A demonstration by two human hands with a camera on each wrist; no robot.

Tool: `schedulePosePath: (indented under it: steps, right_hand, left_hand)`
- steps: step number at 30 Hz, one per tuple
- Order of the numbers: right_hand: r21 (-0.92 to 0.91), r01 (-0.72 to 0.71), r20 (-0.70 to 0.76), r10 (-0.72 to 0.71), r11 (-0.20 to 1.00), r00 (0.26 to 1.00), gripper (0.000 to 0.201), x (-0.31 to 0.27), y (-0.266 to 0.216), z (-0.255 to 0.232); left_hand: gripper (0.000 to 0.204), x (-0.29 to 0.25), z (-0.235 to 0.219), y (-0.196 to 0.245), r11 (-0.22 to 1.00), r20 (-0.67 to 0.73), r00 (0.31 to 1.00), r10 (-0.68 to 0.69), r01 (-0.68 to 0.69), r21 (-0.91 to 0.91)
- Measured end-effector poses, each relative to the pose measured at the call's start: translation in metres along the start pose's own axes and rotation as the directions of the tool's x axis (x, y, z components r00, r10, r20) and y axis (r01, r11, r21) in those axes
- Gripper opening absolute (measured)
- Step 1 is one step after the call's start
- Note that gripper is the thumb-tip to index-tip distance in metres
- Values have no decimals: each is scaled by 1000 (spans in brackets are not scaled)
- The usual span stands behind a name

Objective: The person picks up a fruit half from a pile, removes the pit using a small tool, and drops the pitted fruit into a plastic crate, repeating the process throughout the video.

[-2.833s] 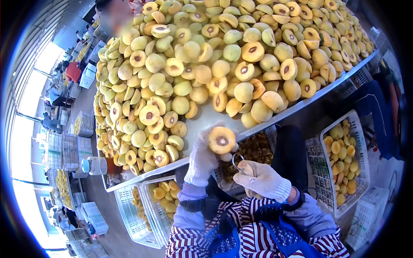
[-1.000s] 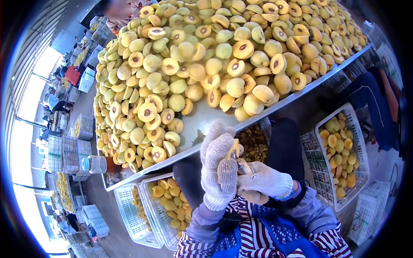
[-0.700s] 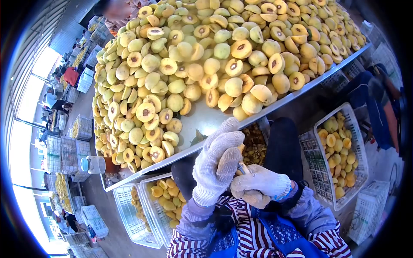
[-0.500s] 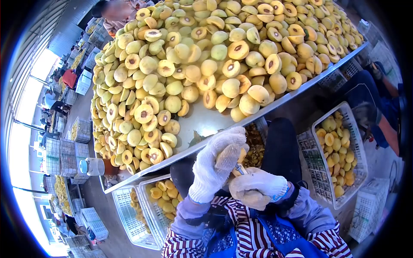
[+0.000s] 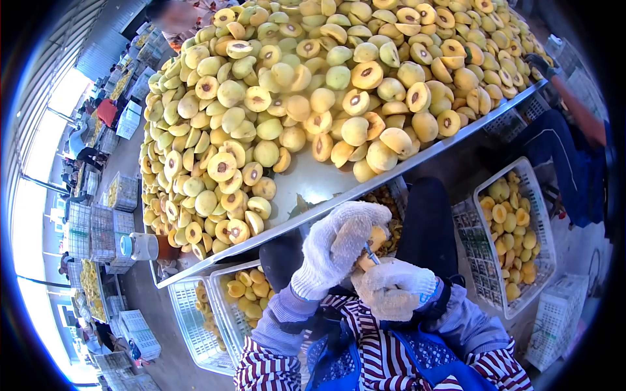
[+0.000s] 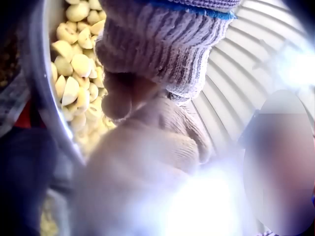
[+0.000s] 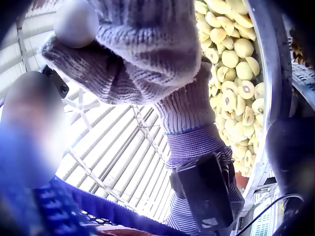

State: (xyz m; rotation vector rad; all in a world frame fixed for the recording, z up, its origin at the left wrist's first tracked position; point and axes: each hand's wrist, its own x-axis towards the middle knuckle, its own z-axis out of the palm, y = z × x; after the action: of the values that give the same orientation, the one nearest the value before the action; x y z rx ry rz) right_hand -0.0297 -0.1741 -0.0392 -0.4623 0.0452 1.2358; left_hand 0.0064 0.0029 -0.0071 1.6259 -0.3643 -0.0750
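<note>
In the head view, my gloved left hand (image 5: 336, 246) grips a yellow fruit half (image 5: 377, 237), its fingers curled over much of it. Close against it, my gloved right hand (image 5: 394, 288) holds a small metal-tipped tool (image 5: 371, 254), whose metal part meets the fruit. Its handle is mostly hidden by the glove. The right wrist view has my right hand (image 7: 147, 49) in front of my left hand (image 7: 189, 105); fruit and tool are hidden there. My left hand (image 6: 133, 172) is blurred in the left wrist view.
Halved fruit (image 5: 267, 153) is heaped on a metal-edged table (image 5: 306, 182). Fruit-filled crates stand at left (image 5: 225, 313) and right (image 5: 551, 254). A lidded jar (image 5: 145, 246) is by the table's left corner. At right, another person's gloved hand (image 5: 540, 65) touches the heap.
My left hand has turned the fruit half from facing up to against the tool, and both hands have come together. The other person's hand at right has moved up to the heap.
</note>
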Motion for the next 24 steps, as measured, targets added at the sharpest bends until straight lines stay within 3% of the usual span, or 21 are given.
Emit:
schedulePosePath:
  steps: [2,4,5,7,10,12,13,14,16,17,18,20,21,23,24]
  right_hand:
    - [25,-11,-53,13,1000,999,27,0,3,5]
    - [65,-17,-184,28,998,983,27,3,2,19]
    - [128,-40,-44,46,991,998,26,2,3,13]
    - [242,-112,231,55,964,971,24,-2,6,-1]
    - [132,-18,68,9,991,998,23,-8,5,3]
    - [161,-47,153,23,986,988,23,-7,3,0]
    - [145,-34,127,16,989,992,23,-6,3,2]
    - [129,-22,100,9,991,995,23,-5,2,3]
    - [32,18,-22,-17,999,1000,22,-4,4,13]
    - [-22,22,-46,-23,1000,999,22,-5,3,17]
    - [-86,5,4,-5,996,1000,21,-6,-5,21]
    - [-189,-17,53,28,982,998,21,-7,-14,19]
    - [-228,-25,54,38,973,998,22,-8,-17,13]
    - [-313,-28,-29,20,949,999,23,-6,-21,8]
    - [-360,-38,-114,-4,932,993,24,-4,-23,8]
  left_hand:
    - [27,5,-6,-2,899,69,943,325,-331,287]
    - [27,-2,-2,-9,931,-5,943,334,-329,155]
    - [27,-5,1,-14,940,-40,942,334,-330,85]
    - [41,-7,8,-8,984,-33,985,171,-172,-41]
    - [60,-13,30,20,893,-123,972,-198,127,-432]
    - [60,-14,36,31,782,-156,931,-331,178,-597]
    - [60,-13,39,36,718,-161,906,-391,191,-670]
    - [58,-11,45,38,686,-226,890,-396,123,-717]
    - [54,-9,43,13,242,-34,925,-379,63,-968]
    - [52,-9,41,2,-14,46,942,-331,44,-999]
    - [46,-13,34,2,92,68,903,-425,118,-989]
    - [44,-19,21,1,550,-286,828,-482,32,-835]
    - [43,-23,12,-1,739,-457,772,-440,22,-674]
    - [42,-51,-26,-6,852,-711,593,-378,-78,-518]
    - [39,-82,-63,-22,952,-808,516,-285,56,-300]
